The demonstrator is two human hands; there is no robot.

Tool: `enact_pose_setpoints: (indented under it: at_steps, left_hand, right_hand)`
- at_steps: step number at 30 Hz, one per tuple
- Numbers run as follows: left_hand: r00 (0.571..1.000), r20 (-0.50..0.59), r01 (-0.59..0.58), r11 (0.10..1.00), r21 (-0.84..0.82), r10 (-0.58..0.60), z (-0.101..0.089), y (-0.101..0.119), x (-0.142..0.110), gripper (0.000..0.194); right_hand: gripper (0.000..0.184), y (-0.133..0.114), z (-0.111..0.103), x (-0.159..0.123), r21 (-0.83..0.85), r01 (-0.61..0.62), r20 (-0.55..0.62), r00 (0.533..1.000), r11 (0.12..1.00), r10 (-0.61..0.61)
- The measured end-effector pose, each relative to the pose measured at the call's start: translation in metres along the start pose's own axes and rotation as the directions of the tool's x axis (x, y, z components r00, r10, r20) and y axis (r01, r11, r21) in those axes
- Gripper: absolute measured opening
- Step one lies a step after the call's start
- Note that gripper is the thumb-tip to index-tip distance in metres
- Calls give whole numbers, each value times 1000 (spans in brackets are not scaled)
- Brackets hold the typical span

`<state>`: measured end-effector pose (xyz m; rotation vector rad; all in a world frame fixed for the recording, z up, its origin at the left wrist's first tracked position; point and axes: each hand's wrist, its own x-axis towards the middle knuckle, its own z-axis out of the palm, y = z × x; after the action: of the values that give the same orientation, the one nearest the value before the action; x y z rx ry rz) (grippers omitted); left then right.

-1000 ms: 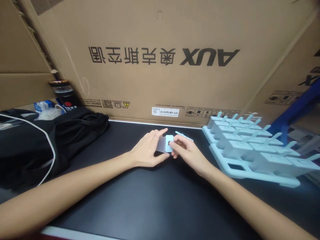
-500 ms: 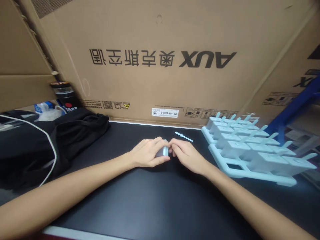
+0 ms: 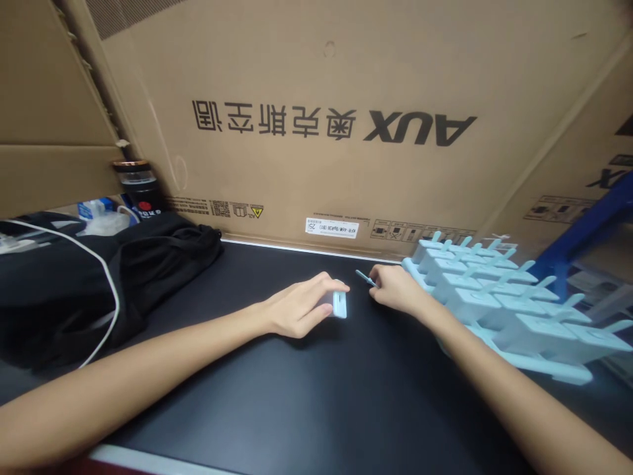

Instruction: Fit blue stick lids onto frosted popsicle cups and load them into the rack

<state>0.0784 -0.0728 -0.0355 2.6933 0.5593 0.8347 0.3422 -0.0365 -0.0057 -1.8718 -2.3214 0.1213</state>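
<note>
My left hand (image 3: 301, 307) rests on the black table (image 3: 297, 396) with its fingers closed round a small pale blue mould cup (image 3: 339, 305) lying on its side. My right hand (image 3: 398, 290) is further right, its fingertips pinched on a thin pale blue stick (image 3: 364, 278) that lies on the table. Just right of that hand stands a pale blue tray (image 3: 499, 297) filled with several similar cups, each with a stick pointing up.
A large cardboard box (image 3: 316, 119) walls off the back of the table. A black bag (image 3: 99, 277) with a white cable (image 3: 106, 290) lies at the left, with a dark bottle (image 3: 138, 191) behind it. A blue frame (image 3: 583, 224) stands at the far right.
My right hand let go of the cup and moved right and back to the stick. My left hand kept the cup and shifted it slightly right.
</note>
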Motion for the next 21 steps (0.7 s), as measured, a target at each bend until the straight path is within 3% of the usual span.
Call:
enact_pose_setpoints:
  at_steps: [2, 5, 7, 9, 10, 15, 21]
  left_hand:
    - [999, -41, -21, 999, -50, 19, 2, -2, 0, 40]
    - [991, -135, -40, 989, -141, 21, 7, -2, 2, 36]
    - [983, -183, -27, 975, -221, -14, 12, -1, 4, 34]
    - [977, -205, -5, 952, -305, -61, 18, 1, 8, 33]
    - [974, -209, 4, 938, -347, -82, 22, 3, 10, 32]
    - [963, -216, 24, 851, -524, -160, 36, 11, 23, 32]
    - [945, -272, 16, 852, -523, -184, 42, 19, 44, 36]
  right_hand:
    - [4, -2, -16, -6, 30, 35, 6, 999, 999, -36]
    - [8, -9, -48, -25, 227, 130, -60, 991, 965, -119]
    - [20, -17, -68, -42, 521, 259, -179, 965, 813, -193]
    - [27, -26, -83, -58, 653, 355, -273, 934, 669, -230]
    - [28, -31, -87, -64, 657, 381, -288, 924, 651, -250]
    - [19, -42, -87, -75, 472, 408, -242, 912, 781, -331]
    - [15, -30, -86, -75, 328, 415, -298, 898, 849, -324]
